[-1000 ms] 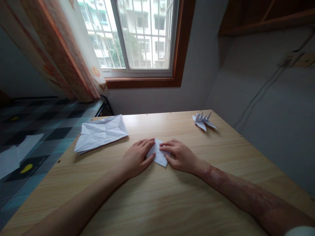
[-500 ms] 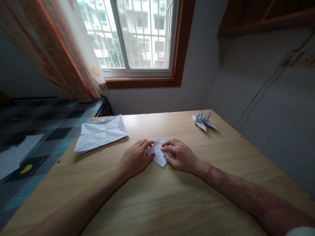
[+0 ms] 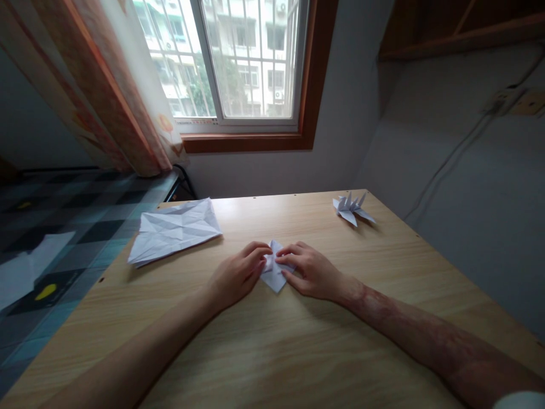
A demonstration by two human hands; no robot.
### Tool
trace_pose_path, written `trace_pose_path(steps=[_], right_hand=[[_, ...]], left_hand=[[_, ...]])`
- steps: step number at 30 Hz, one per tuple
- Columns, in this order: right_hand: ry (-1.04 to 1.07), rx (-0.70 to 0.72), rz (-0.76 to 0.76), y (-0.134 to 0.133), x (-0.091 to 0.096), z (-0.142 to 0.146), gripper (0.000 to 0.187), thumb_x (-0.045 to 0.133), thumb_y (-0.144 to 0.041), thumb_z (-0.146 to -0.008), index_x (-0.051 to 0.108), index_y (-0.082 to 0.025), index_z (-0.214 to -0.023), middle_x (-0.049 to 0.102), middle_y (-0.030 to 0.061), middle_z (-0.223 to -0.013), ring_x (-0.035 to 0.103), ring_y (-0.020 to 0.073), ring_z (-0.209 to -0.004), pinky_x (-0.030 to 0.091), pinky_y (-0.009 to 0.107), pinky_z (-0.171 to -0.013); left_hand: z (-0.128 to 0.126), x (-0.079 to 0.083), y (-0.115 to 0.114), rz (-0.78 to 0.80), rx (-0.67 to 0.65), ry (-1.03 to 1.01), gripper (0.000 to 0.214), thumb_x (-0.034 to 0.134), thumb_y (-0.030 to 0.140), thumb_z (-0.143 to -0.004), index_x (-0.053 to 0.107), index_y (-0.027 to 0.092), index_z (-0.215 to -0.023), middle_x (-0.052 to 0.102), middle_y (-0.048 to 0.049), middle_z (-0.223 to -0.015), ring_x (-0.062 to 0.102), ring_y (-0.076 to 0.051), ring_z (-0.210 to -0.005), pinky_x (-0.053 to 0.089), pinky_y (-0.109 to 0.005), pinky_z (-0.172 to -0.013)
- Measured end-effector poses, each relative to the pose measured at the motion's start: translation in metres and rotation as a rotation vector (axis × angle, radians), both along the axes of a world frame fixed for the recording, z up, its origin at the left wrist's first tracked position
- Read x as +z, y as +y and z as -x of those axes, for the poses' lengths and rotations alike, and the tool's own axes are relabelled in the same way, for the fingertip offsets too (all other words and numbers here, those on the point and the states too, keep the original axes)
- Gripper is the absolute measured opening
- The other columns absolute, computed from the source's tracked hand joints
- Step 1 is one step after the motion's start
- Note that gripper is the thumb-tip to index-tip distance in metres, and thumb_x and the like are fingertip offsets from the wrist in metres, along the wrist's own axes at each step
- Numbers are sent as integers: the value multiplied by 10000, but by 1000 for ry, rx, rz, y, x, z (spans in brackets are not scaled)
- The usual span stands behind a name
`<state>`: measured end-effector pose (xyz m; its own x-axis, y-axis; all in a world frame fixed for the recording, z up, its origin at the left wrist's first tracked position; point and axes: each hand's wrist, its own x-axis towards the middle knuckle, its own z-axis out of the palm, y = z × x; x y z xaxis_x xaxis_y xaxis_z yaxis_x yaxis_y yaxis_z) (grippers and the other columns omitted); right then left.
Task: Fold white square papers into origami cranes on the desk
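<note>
A small folded white paper [image 3: 276,280], roughly diamond-shaped, lies on the wooden table between my two hands. My left hand [image 3: 242,269] grips its left side, fingers bent and the thumb near the lower edge. From the other side my right hand [image 3: 311,268] presses on the paper, with fingertips on its middle and the thumb at the lower right edge. The fingers hide parts of both side corners. Its top point and bottom point show.
Creased white sheets [image 3: 176,230] lie at the table's left. Folded paper cranes [image 3: 351,208] stand near the back right corner. More white paper [image 3: 25,272] rests on the checked bed at left. A window [image 3: 255,68] and wall border the table [image 3: 272,352].
The folded paper has shifted slightly left and turned a little. My left fingers have moved further onto its left side; my right hand has slid slightly left.
</note>
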<state>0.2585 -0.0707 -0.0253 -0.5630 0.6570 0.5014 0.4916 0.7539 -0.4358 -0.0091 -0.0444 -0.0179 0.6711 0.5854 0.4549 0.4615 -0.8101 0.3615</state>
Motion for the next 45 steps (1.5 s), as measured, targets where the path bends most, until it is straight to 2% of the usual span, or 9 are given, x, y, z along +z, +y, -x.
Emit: trace_pose_path(steps=[5,10,15,22,28,31,35,42,45], right_hand=[[21,5,17,1,-3,-1,223,722,-185,-1016,769,-243,-1226,783,93,-1270,710,272,-1184,586,458,-1093],[14,-23,6,0,-3,1,259,696,-144,-1001,735,-243,-1237,767,100,-1304,698,283,-1228,581,476,-1111],[-3,-80,12,0,-1,1,272,709,-152,-994,736,-237,-1252,762,102,-1317,696,294,-1243,563,485,-1118],[7,-46,12,3,-5,-1,353,657,-21,-943,783,-245,-1185,775,83,-1282,707,271,-1184,572,451,-1076],[14,-21,1,3,-6,0,331,666,-31,-964,800,-267,-1154,798,59,-1205,716,255,-1107,583,428,-1021],[-8,-102,-25,4,-7,-1,224,704,-131,-1008,794,-278,-1152,782,69,-1226,714,264,-1120,570,453,-1033],[7,-221,-10,6,-8,-2,302,805,-224,-950,743,-249,-1244,745,110,-1302,688,307,-1209,551,499,-1090],[7,-220,26,6,-5,-2,297,760,-216,-977,726,-249,-1270,749,100,-1238,686,299,-1176,551,483,-1069],[21,-215,29,6,-6,-2,347,756,-199,-969,719,-254,-1309,737,110,-1298,675,306,-1221,545,496,-1101]], left_hand=[[-1,1,5,-5,51,68,281,583,280,-1094,638,217,-1362,703,-143,-1441,706,-289,-1304,603,-457,-1111],[-2,1,4,-21,-18,130,337,545,264,-1119,691,248,-1422,722,-116,-1498,699,-280,-1360,580,-479,-1170],[-2,1,2,-36,-7,178,380,591,307,-1097,691,242,-1458,682,-116,-1577,657,-297,-1449,531,-521,-1240],[-2,9,-4,-27,12,305,515,550,422,-1133,554,233,-1612,570,-122,-1692,531,-326,-1574,411,-585,-1320],[-3,8,-5,-112,20,286,337,532,303,-1105,718,231,-1376,751,-123,-1384,700,-319,-1249,577,-519,-1095],[-3,8,-6,-107,-49,271,313,509,250,-1109,731,243,-1330,762,-110,-1345,710,-294,-1205,612,-455,-1008],[-5,7,-8,-141,-70,252,289,495,238,-1131,740,248,-1284,769,-110,-1304,725,-271,-1164,605,-435,-1002],[-8,9,-13,-213,-125,284,270,479,187,-1114,736,222,-1188,785,-95,-1215,728,-247,-1020,591,-398,-914],[-9,14,-16,-170,-147,266,228,583,312,-1065,730,224,-1216,778,-106,-1189,726,-268,-1013,592,-421,-928]])
